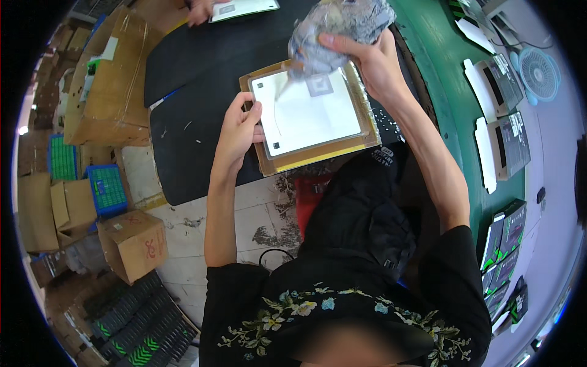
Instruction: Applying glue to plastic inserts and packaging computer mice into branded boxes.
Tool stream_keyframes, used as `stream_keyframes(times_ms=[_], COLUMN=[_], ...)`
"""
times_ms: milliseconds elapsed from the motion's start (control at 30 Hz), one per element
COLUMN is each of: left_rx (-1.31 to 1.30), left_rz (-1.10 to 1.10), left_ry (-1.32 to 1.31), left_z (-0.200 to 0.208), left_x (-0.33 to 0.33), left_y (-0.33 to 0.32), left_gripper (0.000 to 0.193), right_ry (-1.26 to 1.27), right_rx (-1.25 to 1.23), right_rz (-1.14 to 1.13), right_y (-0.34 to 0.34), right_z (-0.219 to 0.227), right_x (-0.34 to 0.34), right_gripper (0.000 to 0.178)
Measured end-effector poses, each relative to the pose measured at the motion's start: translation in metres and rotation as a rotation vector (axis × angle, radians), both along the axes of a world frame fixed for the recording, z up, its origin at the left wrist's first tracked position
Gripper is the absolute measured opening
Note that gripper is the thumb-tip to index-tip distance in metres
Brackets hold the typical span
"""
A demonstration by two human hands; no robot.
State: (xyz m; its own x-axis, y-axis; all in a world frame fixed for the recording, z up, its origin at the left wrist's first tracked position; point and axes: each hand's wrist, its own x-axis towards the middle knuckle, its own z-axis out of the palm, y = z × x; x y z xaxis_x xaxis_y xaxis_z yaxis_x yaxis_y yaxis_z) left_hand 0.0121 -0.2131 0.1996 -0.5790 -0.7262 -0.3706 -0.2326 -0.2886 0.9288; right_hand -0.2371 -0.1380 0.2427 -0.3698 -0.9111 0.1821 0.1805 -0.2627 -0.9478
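Observation:
A flat white panel [306, 119] with rounded corners, small black squares and a grey square mark lies on a piece of brown cardboard [287, 164]. My left hand [237, 129] grips the panel's left edge, thumb on top. Above the panel's far right part, my right hand [373, 58] clutches a crumpled grey-blue bundle [342, 30]. Whether that bundle is cloth or plastic I cannot tell. Its lower end is blurred and overlaps the panel's far edge.
Across the black table mat [189, 128], a co-worker's hand [199, 11] is beside another white panel [244, 7]. Boxes [507, 144] and a blue fan [538, 73] stand along the green surface at right. Cardboard cartons [133, 241] and blue-green crates [108, 189] are at left.

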Motion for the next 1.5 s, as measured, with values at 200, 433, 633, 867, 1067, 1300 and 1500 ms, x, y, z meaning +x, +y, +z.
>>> stream_keyframes(times_ms=[200, 433, 633, 867, 1067, 1300, 1500], left_rx=[-0.053, -0.046, 0.017, -0.154, -0.141, 0.403, 0.476], left_rz=[0.024, 0.020, -0.026, -0.015, 0.017, -0.433, -0.561], left_ry=[-0.046, -0.025, 0.026, 0.319, 0.400, 0.514, 0.444], left_z=[-0.004, 0.001, 0.008, 0.001, 0.016, -0.010, -0.043], left_x=[0.001, -0.009, 0.010, 0.019, 0.018, -0.123, -0.231], left_y=[0.000, 0.001, -0.011, -0.007, 0.057, 0.207, 0.268], left_gripper=[0.023, 0.026, 0.049, 0.056, 0.071, 0.064, 0.057], right_ry=[0.005, 0.159, 0.150, 0.124, 0.654, 0.816, 1.255], right_rx=[-0.059, -0.005, 0.107, 0.663, 0.955, 0.627, 0.965], right_rz=[-0.111, -0.254, -0.115, 0.136, -0.036, -0.669, -1.021], right_y=[0.046, 0.044, 0.069, 0.029, 0.019, 0.211, 0.453], right_z=[0.005, -0.002, 0.004, -0.037, -0.053, 0.012, -0.088], right_x=[-0.018, -0.069, -0.062, -0.148, -0.133, -0.266, -0.323], right_gripper=[0.041, 0.037, 0.054, 0.041, 0.084, 0.048, 0.047])
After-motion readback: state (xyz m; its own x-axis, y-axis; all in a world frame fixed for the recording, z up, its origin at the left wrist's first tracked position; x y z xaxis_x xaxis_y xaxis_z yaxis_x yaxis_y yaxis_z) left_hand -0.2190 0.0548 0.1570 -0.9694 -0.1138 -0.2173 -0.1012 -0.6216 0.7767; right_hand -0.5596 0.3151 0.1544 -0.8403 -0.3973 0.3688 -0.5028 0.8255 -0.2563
